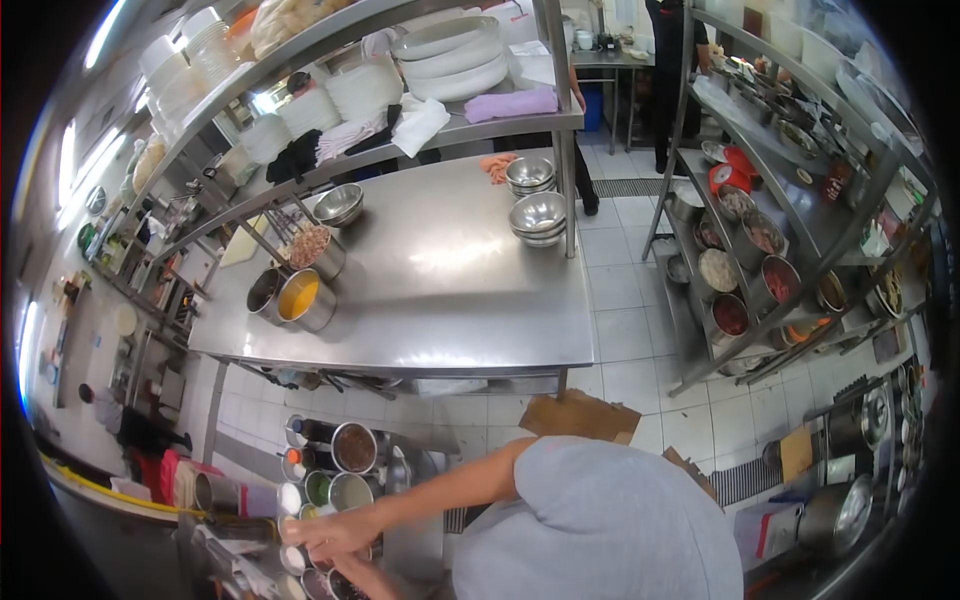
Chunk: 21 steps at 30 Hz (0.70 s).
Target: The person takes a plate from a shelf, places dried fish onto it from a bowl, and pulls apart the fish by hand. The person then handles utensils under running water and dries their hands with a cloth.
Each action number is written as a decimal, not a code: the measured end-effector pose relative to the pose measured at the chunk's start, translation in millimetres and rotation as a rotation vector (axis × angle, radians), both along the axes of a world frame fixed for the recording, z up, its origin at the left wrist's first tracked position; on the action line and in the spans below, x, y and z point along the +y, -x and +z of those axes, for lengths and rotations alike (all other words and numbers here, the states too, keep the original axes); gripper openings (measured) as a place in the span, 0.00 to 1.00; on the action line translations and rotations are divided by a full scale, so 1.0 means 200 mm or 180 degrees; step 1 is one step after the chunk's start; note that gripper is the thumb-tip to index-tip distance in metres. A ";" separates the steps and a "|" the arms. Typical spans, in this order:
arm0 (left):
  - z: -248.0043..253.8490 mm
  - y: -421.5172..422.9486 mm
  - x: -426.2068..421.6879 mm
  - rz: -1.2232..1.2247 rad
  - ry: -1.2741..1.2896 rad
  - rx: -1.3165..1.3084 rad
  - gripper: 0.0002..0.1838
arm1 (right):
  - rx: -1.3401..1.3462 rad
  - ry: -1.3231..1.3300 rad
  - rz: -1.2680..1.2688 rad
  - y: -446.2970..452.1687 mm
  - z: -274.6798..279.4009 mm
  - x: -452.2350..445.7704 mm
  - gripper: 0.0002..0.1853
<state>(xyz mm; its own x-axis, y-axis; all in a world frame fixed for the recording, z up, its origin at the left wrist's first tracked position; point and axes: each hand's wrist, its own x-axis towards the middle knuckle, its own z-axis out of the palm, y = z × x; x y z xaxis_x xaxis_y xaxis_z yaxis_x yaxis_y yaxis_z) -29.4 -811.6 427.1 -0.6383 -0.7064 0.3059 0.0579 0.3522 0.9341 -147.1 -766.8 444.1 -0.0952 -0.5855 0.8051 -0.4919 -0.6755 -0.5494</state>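
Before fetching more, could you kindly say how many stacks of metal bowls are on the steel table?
3: left stack by the pots, nearer stack and farther stack at the table's right end; the shelving may hide others.

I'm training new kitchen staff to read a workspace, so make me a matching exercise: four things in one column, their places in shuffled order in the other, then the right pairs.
Things
1. Purple cloth
2. Orange cloth
3. Pot with yellow contents
4. Cardboard

Places
A. On the steel table, next to another pot
B. Lying on the tiled floor
C. At the end of the shelf above the table
D. On the steel table, beside the stacked metal bowls

Right pairs: 1-C, 2-D, 3-A, 4-B
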 end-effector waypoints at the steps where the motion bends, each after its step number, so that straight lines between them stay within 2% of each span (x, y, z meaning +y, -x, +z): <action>1: -0.10 -0.03 -0.10 -0.0225 0.0516 -0.0266 0.24 | -0.0150 -0.0420 -0.0318 0.02 0.07 0.07 0.28; 2: -0.03 -0.03 -0.04 -0.0230 0.0517 -0.0270 0.24 | -0.0294 -0.0839 -0.0632 0.04 0.14 0.15 0.26; 3: 0.10 -0.02 0.06 -0.0055 -0.0497 0.0123 0.25 | -0.0454 -0.0534 -0.0898 0.01 0.24 0.25 0.17; 4: 0.18 -0.01 0.12 0.0125 -0.1517 0.0522 0.26 | -0.0442 -0.0540 -0.0899 0.02 0.21 0.24 0.17; 7: 0.11 0.00 0.06 0.0081 -0.1365 0.0574 0.27 | -0.0506 -0.0755 -0.0697 0.00 0.10 0.15 0.17; 9: 0.05 0.01 0.02 0.0007 -0.1206 0.0582 0.27 | -0.2440 -0.2117 0.0637 -0.02 0.07 0.09 0.17; 10: 0.04 0.01 0.00 -0.0035 -0.1129 0.0584 0.28 | -0.2448 -0.2113 0.0634 -0.05 0.09 0.09 0.17; 11: 0.32 0.12 0.31 0.0909 -0.0766 -0.0018 0.27 | -0.3227 -0.1956 0.0241 -0.08 0.13 0.08 0.19; 12: 0.25 0.12 0.25 0.0684 -0.0830 0.0229 0.27 | -0.3982 -0.1772 -0.0159 -0.11 0.15 0.06 0.21; 13: 0.20 0.11 0.20 0.0519 -0.0712 0.0377 0.27 | -0.3973 -0.1766 -0.0148 -0.12 0.10 0.02 0.21; 15: 0.16 0.12 0.17 0.0531 -0.0280 0.0448 0.26 | -0.3847 -0.1446 0.0592 -0.16 -0.15 -0.11 0.22; 16: 0.16 0.13 0.15 0.0634 0.0064 0.0415 0.26 | -0.3773 -0.1286 0.0952 -0.17 -0.14 -0.10 0.23; 17: 0.15 0.15 0.14 0.0762 0.0375 0.0396 0.26 | -0.3778 -0.1288 0.0953 -0.19 -0.12 -0.10 0.23; 19: 0.14 0.15 0.13 0.0888 0.1224 0.0203 0.26 | -0.4952 -0.1106 0.1156 -0.24 0.17 0.03 0.25; 21: 0.13 0.14 0.14 0.0807 0.2154 0.0045 0.25 | -0.4893 -0.1282 0.1095 -0.08 -0.09 -0.18 0.26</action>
<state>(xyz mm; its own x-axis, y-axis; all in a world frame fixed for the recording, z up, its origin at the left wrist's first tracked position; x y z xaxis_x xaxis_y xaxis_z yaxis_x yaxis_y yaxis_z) -58.1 -783.8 452.3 -0.4727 -0.4850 0.7358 -0.0919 0.8575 0.5062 -131.4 -801.9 425.7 -0.4480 -0.8856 -0.1227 0.7931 -0.3303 -0.5117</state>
